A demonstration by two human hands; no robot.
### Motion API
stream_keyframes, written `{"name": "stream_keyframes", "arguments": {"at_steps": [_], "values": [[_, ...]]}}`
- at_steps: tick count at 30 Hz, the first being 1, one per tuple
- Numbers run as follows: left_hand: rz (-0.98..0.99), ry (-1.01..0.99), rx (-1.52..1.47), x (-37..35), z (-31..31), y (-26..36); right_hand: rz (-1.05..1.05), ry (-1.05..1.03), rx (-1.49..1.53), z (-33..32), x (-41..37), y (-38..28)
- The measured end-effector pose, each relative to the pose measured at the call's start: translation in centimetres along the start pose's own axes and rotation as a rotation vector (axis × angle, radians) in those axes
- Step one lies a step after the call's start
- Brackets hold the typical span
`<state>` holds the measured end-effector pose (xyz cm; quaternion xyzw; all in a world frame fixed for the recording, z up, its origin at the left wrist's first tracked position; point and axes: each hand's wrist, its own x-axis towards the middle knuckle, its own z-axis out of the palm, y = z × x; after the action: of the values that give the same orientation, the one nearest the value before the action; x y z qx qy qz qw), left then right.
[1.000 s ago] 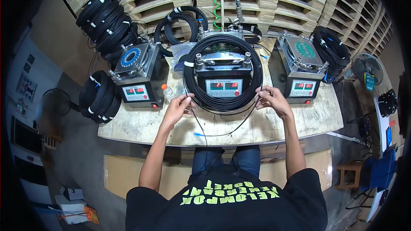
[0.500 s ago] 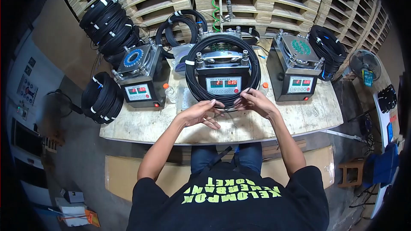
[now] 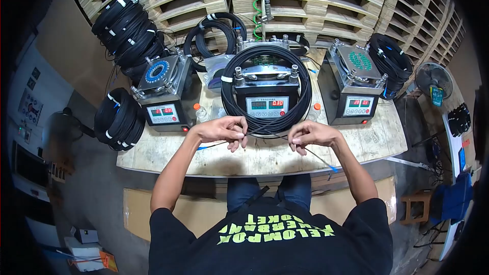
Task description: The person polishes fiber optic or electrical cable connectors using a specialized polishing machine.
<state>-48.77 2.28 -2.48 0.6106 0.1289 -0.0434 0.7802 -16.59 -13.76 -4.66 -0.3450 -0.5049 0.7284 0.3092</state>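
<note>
A coil of black cable (image 3: pixel 304 97) leans upright against the middle machine (image 3: pixel 267 91), whose red and green digits show through the ring. At the coil's lower left, my left hand (image 3: pixel 227 131) pinches one loose cable end, and a blue tip (image 3: pixel 204 148) sticks out to the left below it. My right hand (image 3: pixel 311 136) is closed on the other loose end, which slants down to the right to a blue tip (image 3: pixel 333 169). The two ends cross in front of the coil's bottom. A white tape band (image 3: pixel 226 79) wraps the coil's left side.
Similar machines stand at left (image 3: pixel 162 89) and right (image 3: pixel 354 84). Small bottles with orange caps (image 3: pixel 201 112) flank the coil. More black coils (image 3: pixel 122 119) are stacked at the left, and others (image 3: pixel 389 63) at the right. Wooden pallets (image 3: pixel 326 0) rise behind the table (image 3: pixel 168 153).
My hands have moved apart, drawing the two cable ends out from the bottom of the coil. The blue tips now show on both sides. The coil stays leaning on the machine.
</note>
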Motion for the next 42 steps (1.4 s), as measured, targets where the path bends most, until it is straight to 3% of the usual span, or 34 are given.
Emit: {"name": "stream_keyframes", "arguments": {"at_steps": [1,4,5,8,12,15,21,22,24,25,26,28,29,32,35,39,42], "values": [[0.003,-0.123,-0.024,0.0,-1.7,-0.2,0.048,-0.093,0.07,-1.2,-0.2,0.0],[0.151,-0.144,-0.205,0.3,-1.7,-0.3,-0.179,-0.103,0.221,-1.3,-0.5,-1.0],[0.195,-0.191,-0.214,0.1,-2.2,0.0,-0.266,-0.025,0.192,-1.4,-1.0,-1.5],[0.467,-0.092,-0.116,-0.6,-2.1,2.3,-0.482,0.146,0.154,-2.9,-1.0,-2.4],[0.617,0.196,-0.113,0.6,-6.6,3.6,-0.545,0.564,0.109,-6.6,0.6,-4.4],[0.632,0.697,-0.141,3.1,-7.8,4.9,-0.576,0.757,0.291,-6.9,3.2,-7.9],[0.692,0.788,-0.348,7.3,-11.5,6.5,-0.632,0.884,0.322,-15.0,8.0,-11.7],[0.707,0.828,-0.354,7.9,-11.8,6.8,-0.642,0.783,0.355,-16.2,8.3,-12.2],[0.679,0.913,-0.306,9.0,-12.3,7.8,-0.497,0.985,0.047,-16.6,9.5,-12.9],[0.646,0.924,-0.245,9.2,-12.4,8.3,-0.377,1.108,-0.186,-16.8,10.7,-13.3],[0.612,0.936,-0.183,9.4,-12.5,8.7,-0.413,1.242,-0.536,-20.4,12.9,-12.0],[0.596,0.961,-0.109,9.9,-12.1,9.9,-0.528,1.195,-0.942,-19.7,14.8,-13.0],[0.577,0.932,-0.057,10.4,-13.4,10.2,-0.405,1.164,-0.948,-18.2,14.7,-13.8],[0.406,0.857,0.057,11.5,-14.7,11.7,-0.372,1.08,-1.207,-18.4,16.2,-14.3],[0.333,0.933,0.166,13.3,-15.2,12.8,-0.358,0.99,-1.209,-20.0,17.4,-15.2],[0.323,1.205,0.667,15.1,-16.2,13.6,-0.305,0.931,-1.161,-19.2,17.3,-17.3],[0.341,1.222,0.727,15.7,-15.2,14.6,-0.354,0.935,-1.125,-18.7,17.7,-17.7]]}}
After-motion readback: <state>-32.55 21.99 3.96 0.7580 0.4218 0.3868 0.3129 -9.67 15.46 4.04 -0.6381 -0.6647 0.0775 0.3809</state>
